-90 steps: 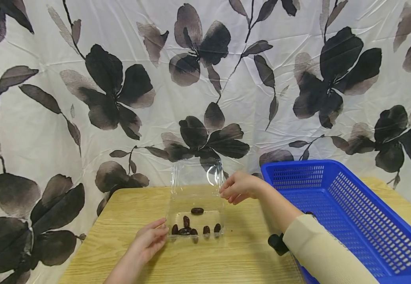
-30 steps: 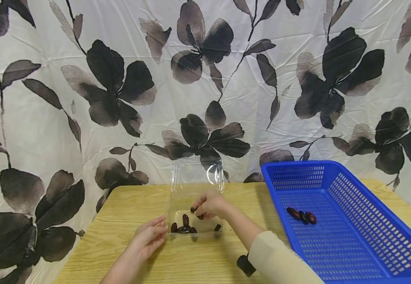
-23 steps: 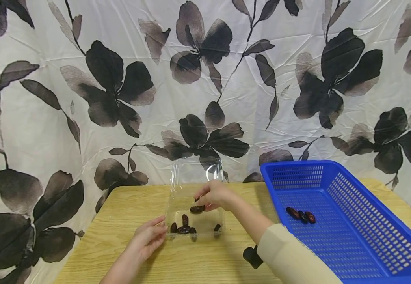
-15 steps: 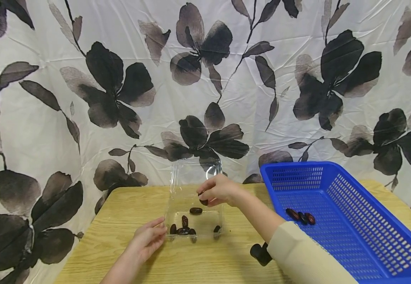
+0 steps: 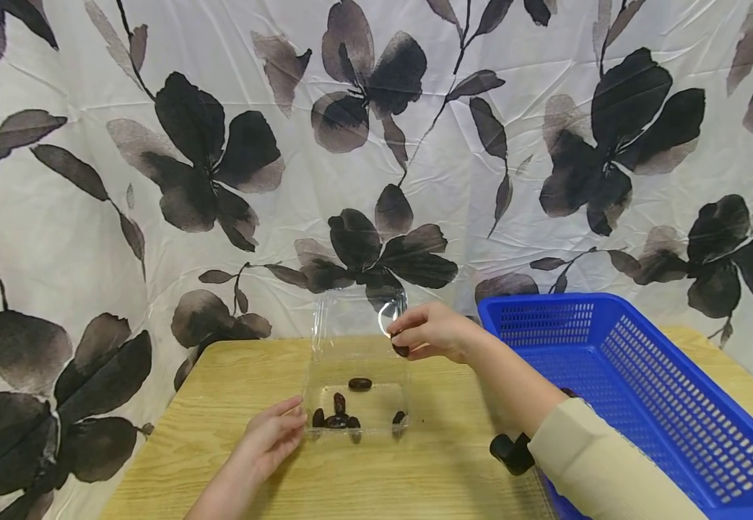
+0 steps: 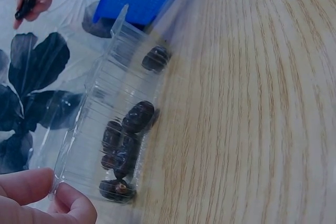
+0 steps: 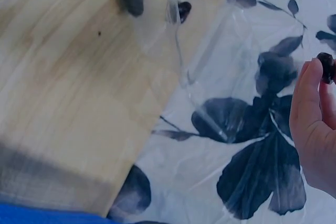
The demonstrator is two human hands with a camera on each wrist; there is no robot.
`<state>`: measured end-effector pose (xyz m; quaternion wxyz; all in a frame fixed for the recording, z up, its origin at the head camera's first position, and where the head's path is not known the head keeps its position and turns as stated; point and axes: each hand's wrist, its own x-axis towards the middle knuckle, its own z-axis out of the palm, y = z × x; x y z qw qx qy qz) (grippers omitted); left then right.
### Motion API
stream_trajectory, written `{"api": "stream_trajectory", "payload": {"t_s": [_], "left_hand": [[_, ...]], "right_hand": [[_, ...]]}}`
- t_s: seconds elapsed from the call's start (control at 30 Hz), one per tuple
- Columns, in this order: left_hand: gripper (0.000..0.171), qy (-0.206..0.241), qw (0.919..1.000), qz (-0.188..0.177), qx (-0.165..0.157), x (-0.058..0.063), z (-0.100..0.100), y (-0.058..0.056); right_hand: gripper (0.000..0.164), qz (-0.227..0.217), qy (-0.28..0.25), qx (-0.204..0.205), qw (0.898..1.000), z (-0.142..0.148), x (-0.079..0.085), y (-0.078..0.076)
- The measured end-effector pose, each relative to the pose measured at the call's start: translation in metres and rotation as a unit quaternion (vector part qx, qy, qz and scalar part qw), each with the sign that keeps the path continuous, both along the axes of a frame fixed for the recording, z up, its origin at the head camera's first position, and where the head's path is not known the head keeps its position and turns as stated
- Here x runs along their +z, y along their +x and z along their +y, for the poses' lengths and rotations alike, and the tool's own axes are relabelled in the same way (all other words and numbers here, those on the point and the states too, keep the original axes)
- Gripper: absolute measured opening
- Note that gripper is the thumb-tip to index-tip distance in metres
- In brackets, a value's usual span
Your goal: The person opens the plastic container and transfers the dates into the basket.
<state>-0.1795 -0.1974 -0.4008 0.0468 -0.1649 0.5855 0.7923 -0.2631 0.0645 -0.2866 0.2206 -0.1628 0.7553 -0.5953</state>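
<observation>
A clear plastic clamshell container (image 5: 376, 399) stands on the table with its lid (image 5: 350, 318) raised. Several dark brown dates lie in it: a cluster at its front left, one date (image 5: 359, 384) farther back, another date (image 5: 398, 417) at the front right. My left hand (image 5: 271, 437) pinches the container's left rim between thumb and fingers, clearest in the left wrist view (image 6: 47, 203). Beside the lid's right edge, my right hand (image 5: 440, 332) holds a date (image 5: 400, 350) in its fingertips, above the table. The right wrist view also shows this date (image 7: 326, 67).
A blue perforated plastic basket (image 5: 688, 404) stands to the right on the wooden table (image 5: 363, 484). My right forearm hides part of it; one date (image 5: 569, 392) peeks out inside. A black device (image 5: 511, 453) sits at my right wrist. A floral cloth (image 5: 376, 173) hangs behind.
My right hand went into the container, took a date from its right part, and lifted it up and to the right. My left hand stays at the container's left side.
</observation>
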Motion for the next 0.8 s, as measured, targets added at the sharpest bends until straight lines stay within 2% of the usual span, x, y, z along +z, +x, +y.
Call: {"api": "stream_trajectory", "payload": {"t_s": [0.8], "left_hand": [[0.058, 0.0, 1.0, -0.006, 0.005, 0.002, 0.0, 0.001]], "right_hand": [[0.036, -0.008, -0.011, -0.007, 1.0, 0.05, 0.011, -0.003]]}}
